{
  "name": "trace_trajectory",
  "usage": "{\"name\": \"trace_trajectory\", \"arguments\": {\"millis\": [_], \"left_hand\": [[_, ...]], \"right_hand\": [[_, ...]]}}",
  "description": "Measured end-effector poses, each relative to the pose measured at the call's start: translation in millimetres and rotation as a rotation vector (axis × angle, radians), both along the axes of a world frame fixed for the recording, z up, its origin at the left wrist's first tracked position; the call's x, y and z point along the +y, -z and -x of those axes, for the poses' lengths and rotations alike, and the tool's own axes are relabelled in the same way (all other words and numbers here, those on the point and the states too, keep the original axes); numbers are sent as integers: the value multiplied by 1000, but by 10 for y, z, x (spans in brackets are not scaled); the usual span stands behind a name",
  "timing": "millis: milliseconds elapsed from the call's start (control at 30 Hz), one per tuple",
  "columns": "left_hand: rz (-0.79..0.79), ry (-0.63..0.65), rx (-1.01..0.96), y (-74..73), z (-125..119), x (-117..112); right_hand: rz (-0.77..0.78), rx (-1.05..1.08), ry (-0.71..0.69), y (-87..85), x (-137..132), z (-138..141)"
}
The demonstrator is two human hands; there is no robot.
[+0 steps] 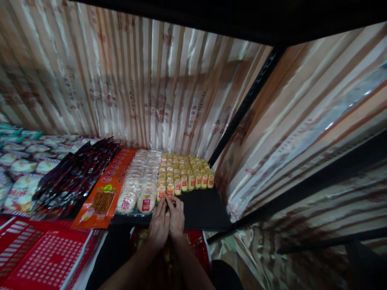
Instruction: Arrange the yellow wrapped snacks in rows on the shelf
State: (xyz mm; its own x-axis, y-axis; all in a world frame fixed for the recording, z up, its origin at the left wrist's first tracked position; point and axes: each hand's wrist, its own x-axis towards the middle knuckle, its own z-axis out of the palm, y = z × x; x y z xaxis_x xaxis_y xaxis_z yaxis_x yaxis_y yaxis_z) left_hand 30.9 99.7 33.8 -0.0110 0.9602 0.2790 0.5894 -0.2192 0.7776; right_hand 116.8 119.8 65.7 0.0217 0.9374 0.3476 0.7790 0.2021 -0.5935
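My left hand [159, 226] and my right hand [176, 217] are side by side at the front edge of a black shelf [204, 207]. Their bunched fingertips meet the lower ends of two small yellow snack packs [161, 192] with red labels, at the left front of a block of matching packs [191, 182]. The fingers partly cover the contact, and the picture is dim. Left of them lie rows of round flat cakes [147, 199] in clear wrappers. Under my forearms is a red basket [198, 245] with yellowish packs in it, partly hidden.
An orange snack bag [102, 197], a heap of dark shiny packets [75, 177] and white bags [22, 191] fill the left of the shelf. Another red basket [45, 253] sits lower left. A black post [244, 106] slants up at right, before striped plastic sheeting [151, 80].
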Motion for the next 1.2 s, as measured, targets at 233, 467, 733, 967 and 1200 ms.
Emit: {"name": "trace_trajectory", "arguments": {"millis": [233,467,733,967,1200], "left_hand": [[20,31,56,-97,10,5],[67,5,71,-141,-20,8],[79,-33,33,-124,-80,32],[70,-56,20,-31,-109,56],[25,-56,21,-39,-114,45]], "right_hand": [[19,-20,3,21,8,-4],[-52,75,87,89,31,-10],[-18,84,90,50,18,-1],[8,19,128,103,78,11],[-20,12,122,119,72,7]]}}
